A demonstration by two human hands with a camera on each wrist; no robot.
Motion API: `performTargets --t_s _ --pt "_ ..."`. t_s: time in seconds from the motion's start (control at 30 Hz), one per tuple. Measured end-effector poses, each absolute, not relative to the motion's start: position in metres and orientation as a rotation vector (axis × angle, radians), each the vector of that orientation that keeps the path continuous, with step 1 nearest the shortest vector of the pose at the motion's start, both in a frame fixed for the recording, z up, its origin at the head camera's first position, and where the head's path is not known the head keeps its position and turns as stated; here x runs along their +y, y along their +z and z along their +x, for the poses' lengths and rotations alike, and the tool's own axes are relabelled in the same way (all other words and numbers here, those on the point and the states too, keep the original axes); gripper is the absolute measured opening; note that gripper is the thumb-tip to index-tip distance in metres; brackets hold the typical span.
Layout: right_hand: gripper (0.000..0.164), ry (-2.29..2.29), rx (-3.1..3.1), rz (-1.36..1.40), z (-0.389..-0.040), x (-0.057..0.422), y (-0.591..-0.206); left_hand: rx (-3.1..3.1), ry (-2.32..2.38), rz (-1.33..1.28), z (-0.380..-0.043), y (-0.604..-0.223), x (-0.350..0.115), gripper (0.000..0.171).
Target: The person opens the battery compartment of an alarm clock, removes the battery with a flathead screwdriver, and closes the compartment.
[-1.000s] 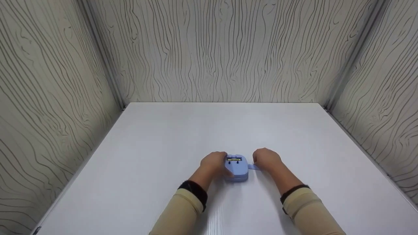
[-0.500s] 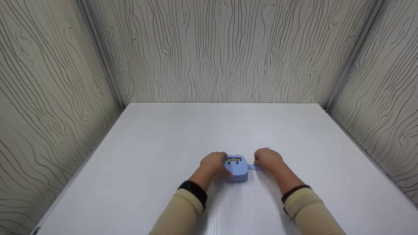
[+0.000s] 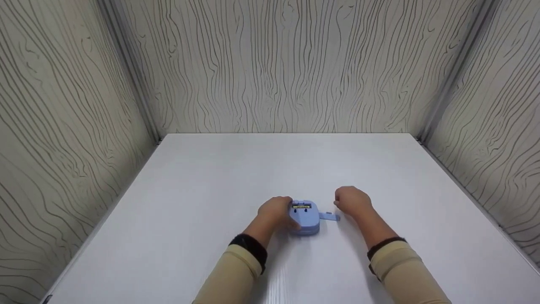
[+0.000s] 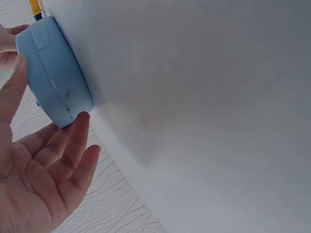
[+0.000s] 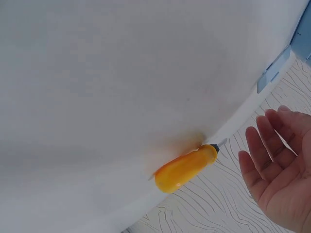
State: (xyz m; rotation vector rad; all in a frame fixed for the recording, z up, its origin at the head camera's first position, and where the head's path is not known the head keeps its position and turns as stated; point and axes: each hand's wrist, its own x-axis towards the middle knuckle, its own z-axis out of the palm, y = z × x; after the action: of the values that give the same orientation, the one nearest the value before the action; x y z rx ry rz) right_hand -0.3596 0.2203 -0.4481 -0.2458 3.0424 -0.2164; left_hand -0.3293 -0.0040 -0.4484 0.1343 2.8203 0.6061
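A light blue, rounded-square device [image 3: 306, 218] rests on the white table, a slot with a yellowish battery-like piece showing in its top. Two small black dots sit below the slot. My left hand [image 3: 276, 212] grips the device's left side, thumb on one face and fingers along the other, also seen in the left wrist view. A flat light blue strip [image 3: 329, 216] lies at the device's right side. Just right of and beyond it is my right hand [image 3: 353, 200], apart from the strip. The right wrist view shows its fingers [image 5: 266, 141] loosely bent, with nothing visible in them.
A screwdriver with a yellow-orange handle [image 5: 186, 168] lies on the table near my right hand; the head view does not show it. Wood-grain patterned walls [image 3: 270, 67] enclose the white table [image 3: 219, 169] at the back and both sides.
My right hand has moved right and slightly away from me, off the light blue strip, whose outer end now shows. My left hand stays on the device.
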Motion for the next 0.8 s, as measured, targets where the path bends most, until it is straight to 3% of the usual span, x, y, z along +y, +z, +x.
performTargets --t_s 0.8 --pt "0.014 -0.272 3.004 0.063 -0.355 0.253 -0.437 2.839 0.597 0.187 -0.329 -0.449 -0.005 0.083"
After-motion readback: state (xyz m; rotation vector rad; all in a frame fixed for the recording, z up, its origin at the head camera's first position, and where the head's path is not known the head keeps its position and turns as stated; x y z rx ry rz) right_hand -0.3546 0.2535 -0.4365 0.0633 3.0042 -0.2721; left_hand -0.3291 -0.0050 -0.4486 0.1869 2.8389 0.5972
